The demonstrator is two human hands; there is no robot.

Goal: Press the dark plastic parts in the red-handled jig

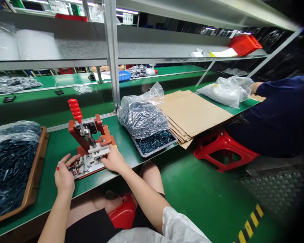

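A hand-operated toggle press (pixel 87 135) with a red ribbed handle (pixel 75 110) stands on the green bench in front of me, its handle raised. Along its front runs a metal sliding fixture (pixel 87 164). My left hand (pixel 65 177) is curled around the left end of this fixture, with a small red spot showing at its fingers. My right hand (pixel 114 158) grips the right side of the fixture, by the metal block (pixel 99 151) under the press. Whether a small part lies between the fingers of either hand is hidden.
At left, a brown tray (pixel 32 175) holds many dark strips under plastic. Right of the press, a black tray (pixel 155 151) of small dark parts bears a plastic bag (pixel 142 116). Cardboard sheets (pixel 197 111) overhang the bench edge. A co-worker's dark sleeve (pixel 283 87) is far right.
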